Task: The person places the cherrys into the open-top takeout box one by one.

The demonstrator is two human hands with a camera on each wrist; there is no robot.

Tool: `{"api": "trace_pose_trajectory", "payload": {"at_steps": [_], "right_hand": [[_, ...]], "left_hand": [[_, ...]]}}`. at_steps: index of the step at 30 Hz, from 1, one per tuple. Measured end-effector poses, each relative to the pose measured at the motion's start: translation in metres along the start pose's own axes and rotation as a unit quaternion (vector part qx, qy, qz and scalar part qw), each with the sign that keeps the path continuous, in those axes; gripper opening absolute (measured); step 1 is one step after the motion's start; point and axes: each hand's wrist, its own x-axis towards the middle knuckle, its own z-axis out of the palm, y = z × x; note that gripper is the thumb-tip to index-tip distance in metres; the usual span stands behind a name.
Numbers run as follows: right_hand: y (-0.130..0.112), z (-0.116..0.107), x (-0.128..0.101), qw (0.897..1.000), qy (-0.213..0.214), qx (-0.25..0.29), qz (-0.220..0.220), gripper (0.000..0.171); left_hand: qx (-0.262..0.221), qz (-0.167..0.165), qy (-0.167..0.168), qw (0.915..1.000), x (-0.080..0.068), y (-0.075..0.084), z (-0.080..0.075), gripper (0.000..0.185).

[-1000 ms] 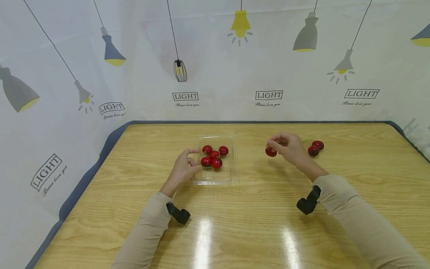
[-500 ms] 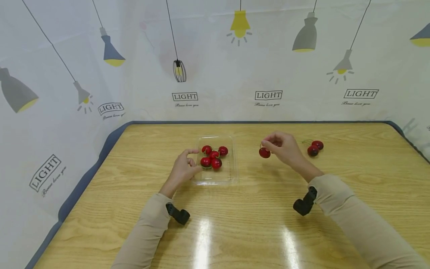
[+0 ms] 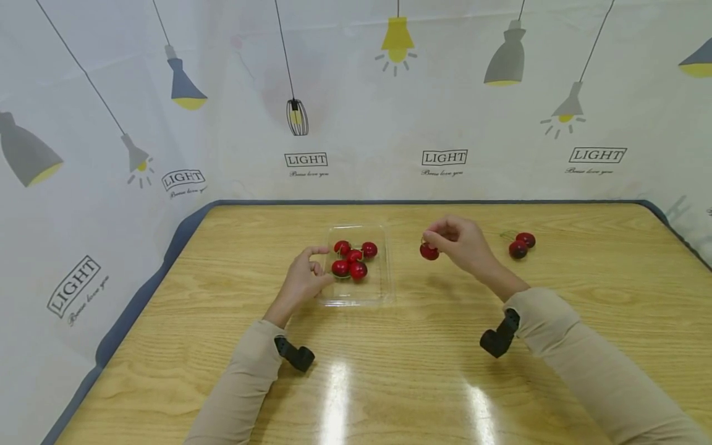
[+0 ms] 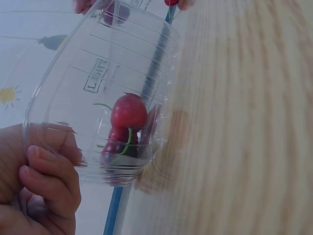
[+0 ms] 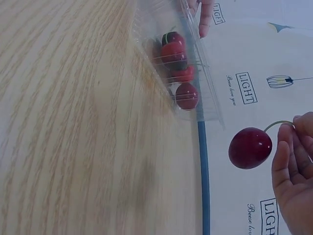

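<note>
Cherries (image 3: 521, 245) beside right hand (image 3: 464, 243)

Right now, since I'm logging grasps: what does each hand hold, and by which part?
The right hand pinches a cherry by its stem; the left hand grips the clear tray at its left rim.

right hand (image 3: 464, 242) with cherry (image 3: 428, 251) moved nearer clear tray (image 3: 384, 278)

Head overview; 2 close wrist views
</note>
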Motion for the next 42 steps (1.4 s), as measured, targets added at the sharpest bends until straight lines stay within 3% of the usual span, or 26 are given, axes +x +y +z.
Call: {"api": "trace_pose_trajectory", "payload": {"at_steps": [16,33,42], "right_hand": [[-0.019,0.012,0.004,0.999,-0.037,0.015,-0.004,0.019],[-0.041,0.023,0.015,0.995,-0.079,0.050,0.033,0.018],[-0.048,0.035,0.022,0.993,-0.072,0.084,0.028,0.016]], "left_hand": [[0.000,0.005,-0.004,1.0000,0.000,0.000,-0.001,0.055],[-0.011,-0.002,-0.011,0.9999,0.001,0.002,-0.002,0.054],[-0.006,0.001,-0.007,1.0000,0.001,0.001,-0.002,0.055]]}}
